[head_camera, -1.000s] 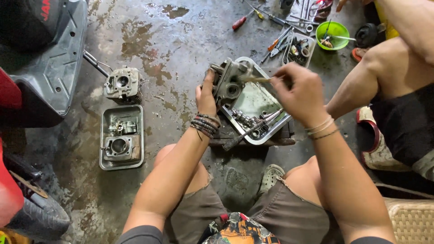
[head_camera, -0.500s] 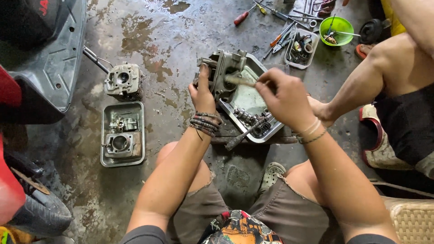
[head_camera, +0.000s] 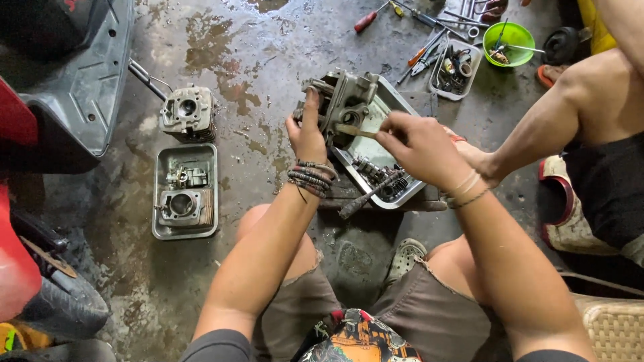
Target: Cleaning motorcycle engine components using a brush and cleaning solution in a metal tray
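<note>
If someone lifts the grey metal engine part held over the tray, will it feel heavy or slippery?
The grey metal engine part is probably heavy and stiff: it looks like thick cast metal. It may be slippery, since the concrete floor shows wet stains. The left hand grips its side.

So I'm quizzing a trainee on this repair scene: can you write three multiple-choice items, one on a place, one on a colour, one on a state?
1. Where does the loose cylinder block with the two rods lie?
A. on the bare floor above the small tray
B. in the bowl
C. on the person's knee

2. What colour is the bowl at top right?
A. red
B. green
C. white

3. What is the left hand doing?
A. resting flat on the floor
B. gripping the engine head above the large tray
C. holding a screwdriver

Answers: 1 A, it sits on wet concrete just beyond the small tray. 2 B, bright green rim. 3 B, its fingers wrap the head while the right hand holds a thin stick to it.
</note>
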